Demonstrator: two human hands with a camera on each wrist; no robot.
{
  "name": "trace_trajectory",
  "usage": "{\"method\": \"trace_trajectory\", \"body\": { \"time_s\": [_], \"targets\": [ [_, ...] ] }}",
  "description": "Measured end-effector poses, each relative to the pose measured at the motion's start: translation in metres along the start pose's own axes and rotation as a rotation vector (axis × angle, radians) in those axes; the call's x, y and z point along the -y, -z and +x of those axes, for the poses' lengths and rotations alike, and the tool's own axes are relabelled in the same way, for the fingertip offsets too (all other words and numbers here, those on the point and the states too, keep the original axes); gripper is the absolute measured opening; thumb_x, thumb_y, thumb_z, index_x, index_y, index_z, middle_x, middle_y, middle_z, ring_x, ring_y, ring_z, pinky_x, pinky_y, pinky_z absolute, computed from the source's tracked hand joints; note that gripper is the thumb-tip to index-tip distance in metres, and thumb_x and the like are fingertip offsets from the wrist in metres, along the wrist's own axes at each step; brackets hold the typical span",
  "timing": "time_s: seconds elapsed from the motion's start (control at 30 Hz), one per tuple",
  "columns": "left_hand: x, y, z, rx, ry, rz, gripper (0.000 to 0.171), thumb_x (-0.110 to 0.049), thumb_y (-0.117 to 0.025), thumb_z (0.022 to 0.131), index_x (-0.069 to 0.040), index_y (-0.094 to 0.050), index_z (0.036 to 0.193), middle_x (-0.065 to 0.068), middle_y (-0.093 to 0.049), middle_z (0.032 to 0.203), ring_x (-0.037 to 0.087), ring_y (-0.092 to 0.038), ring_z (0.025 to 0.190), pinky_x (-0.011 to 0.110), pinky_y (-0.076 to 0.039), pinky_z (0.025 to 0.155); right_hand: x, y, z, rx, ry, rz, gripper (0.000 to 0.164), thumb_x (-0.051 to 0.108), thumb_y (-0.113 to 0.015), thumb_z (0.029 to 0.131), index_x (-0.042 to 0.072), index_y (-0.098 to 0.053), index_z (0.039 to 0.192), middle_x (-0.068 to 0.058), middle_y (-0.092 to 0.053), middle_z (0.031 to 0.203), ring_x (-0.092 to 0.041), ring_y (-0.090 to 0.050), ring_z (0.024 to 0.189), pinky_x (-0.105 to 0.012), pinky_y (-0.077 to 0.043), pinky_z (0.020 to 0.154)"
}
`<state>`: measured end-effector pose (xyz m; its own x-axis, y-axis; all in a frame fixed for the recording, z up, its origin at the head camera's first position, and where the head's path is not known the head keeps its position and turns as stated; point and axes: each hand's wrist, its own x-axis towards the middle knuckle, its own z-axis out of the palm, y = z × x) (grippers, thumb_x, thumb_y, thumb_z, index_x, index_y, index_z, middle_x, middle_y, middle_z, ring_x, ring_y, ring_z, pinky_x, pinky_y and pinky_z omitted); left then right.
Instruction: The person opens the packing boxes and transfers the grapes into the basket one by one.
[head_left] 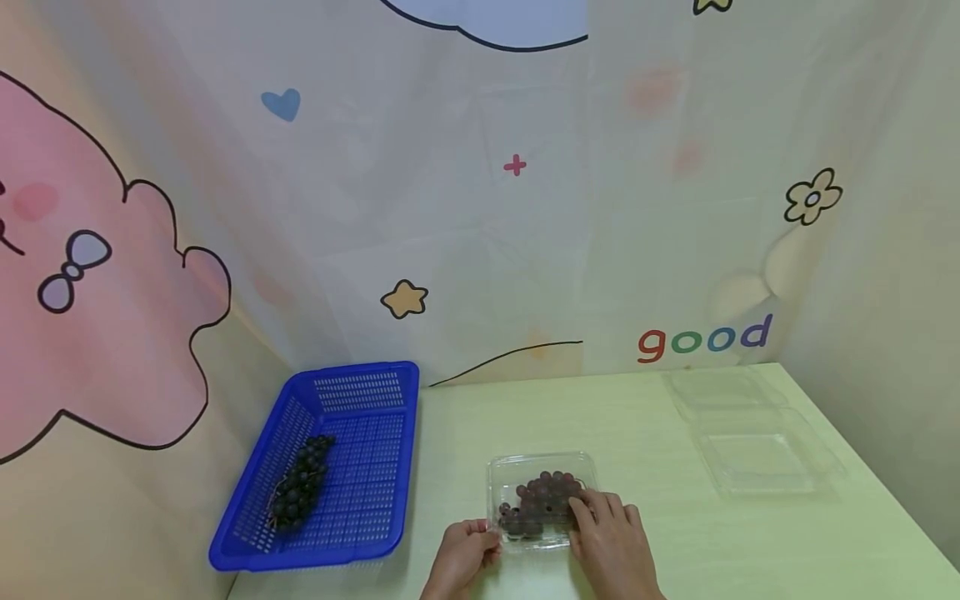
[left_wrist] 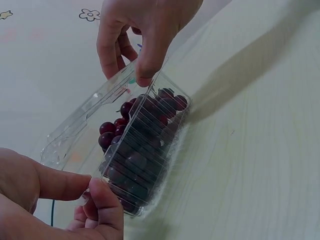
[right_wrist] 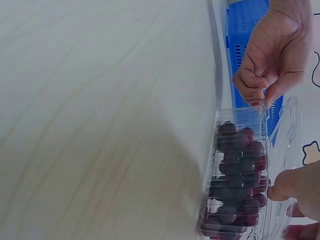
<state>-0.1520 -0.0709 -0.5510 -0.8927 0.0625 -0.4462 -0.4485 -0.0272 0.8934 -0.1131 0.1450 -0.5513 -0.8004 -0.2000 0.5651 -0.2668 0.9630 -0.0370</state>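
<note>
A clear plastic clamshell box with a bunch of dark red grapes inside stands near the front middle of the table. My left hand pinches its near left corner between thumb and fingers. At the near right side my right hand holds the box, its thumb at the front rim and the other fingers over the lid. In the left wrist view the lid stands a little apart from the base along the front. Part of the grapes is hidden by my right fingers in the head view.
A blue plastic basket stands on the left, with a bunch of dark grapes along its left side. Another clear clamshell box lies unfolded at the back right. A printed curtain hangs behind the table.
</note>
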Motion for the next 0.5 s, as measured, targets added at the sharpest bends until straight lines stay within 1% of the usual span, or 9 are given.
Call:
{"method": "trace_trajectory", "body": {
  "time_s": [0.13, 0.23, 0.4, 0.5],
  "targets": [
    [-0.0003, 0.0006, -0.0015, 0.017, -0.02, -0.004, 0.008, 0.008, -0.058, 0.097, 0.003, -0.056, 0.091, 0.006, -0.058, 0.079, 0.012, -0.055, 0.069, 0.021, -0.05, 0.062, -0.0011, 0.0012, -0.0018, -0.029, -0.023, -0.015, 0.039, 0.022, -0.084, 0.071, 0.007, -0.074, 0.106, -0.011, -0.067, 0.107, -0.03, -0.061, 0.094, -0.043, -0.045, 0.07],
    [-0.0009, 0.0008, -0.0021, 0.017, -0.018, 0.002, 0.008, 0.008, -0.058, 0.097, 0.003, -0.056, 0.091, 0.006, -0.058, 0.079, 0.012, -0.055, 0.069, 0.021, -0.05, 0.062, -0.0005, 0.0026, -0.0032, -0.03, -0.052, -0.013, 0.04, 0.023, -0.085, 0.07, 0.007, -0.073, 0.105, -0.011, -0.067, 0.104, -0.03, -0.062, 0.089, -0.044, -0.046, 0.068],
    [-0.0011, 0.0006, -0.0018, 0.013, -0.009, 0.008, 0.006, 0.008, -0.059, 0.096, 0.004, -0.056, 0.092, 0.007, -0.059, 0.08, 0.013, -0.055, 0.069, 0.022, -0.049, 0.062, 0.0013, 0.0049, -0.0042, 0.018, -0.094, 0.01, 0.04, 0.022, -0.085, 0.073, 0.007, -0.073, 0.108, -0.012, -0.066, 0.104, -0.03, -0.064, 0.084, -0.046, -0.05, 0.068],
    [-0.0005, 0.0004, -0.0014, 0.018, -0.013, 0.007, 0.006, 0.008, -0.059, 0.096, 0.004, -0.056, 0.092, 0.006, -0.058, 0.08, 0.013, -0.055, 0.069, 0.022, -0.049, 0.062, 0.0013, 0.0057, -0.0043, 0.046, -0.099, 0.023, 0.041, 0.021, -0.085, 0.073, 0.006, -0.072, 0.109, -0.012, -0.065, 0.103, -0.031, -0.064, 0.084, -0.046, -0.051, 0.068]
  ]
}}
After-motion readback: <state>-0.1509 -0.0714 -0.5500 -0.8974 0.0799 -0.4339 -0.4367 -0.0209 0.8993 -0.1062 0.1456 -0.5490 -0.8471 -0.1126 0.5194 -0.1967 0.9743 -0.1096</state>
